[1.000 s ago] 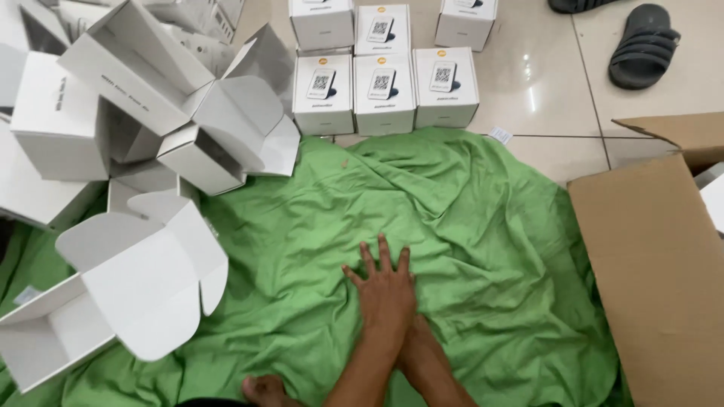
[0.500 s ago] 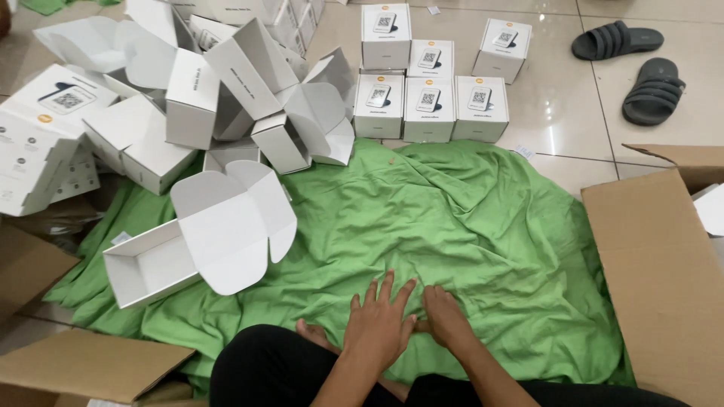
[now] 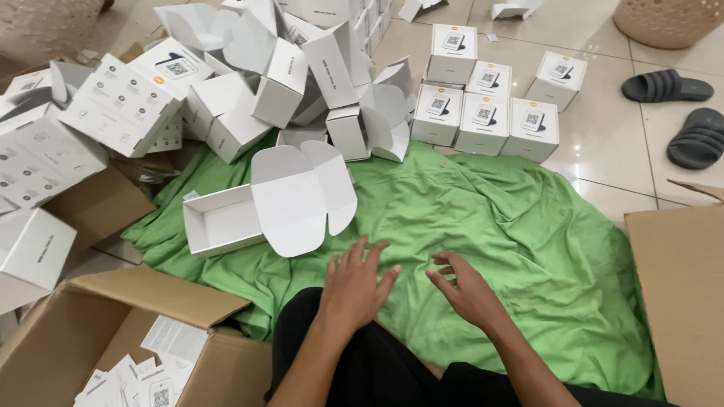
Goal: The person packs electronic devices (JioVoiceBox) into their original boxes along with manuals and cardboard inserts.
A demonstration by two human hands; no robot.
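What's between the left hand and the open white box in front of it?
Head view: only rumpled green cloth separates the left hand from the open white box; nothing else lies there.

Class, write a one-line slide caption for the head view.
Two bare hands, left hand and right hand, rest on green cloth beside an open white box.

Open white box [image 3: 264, 207] on cloth; sealed white boxes [image 3: 486, 113] behind
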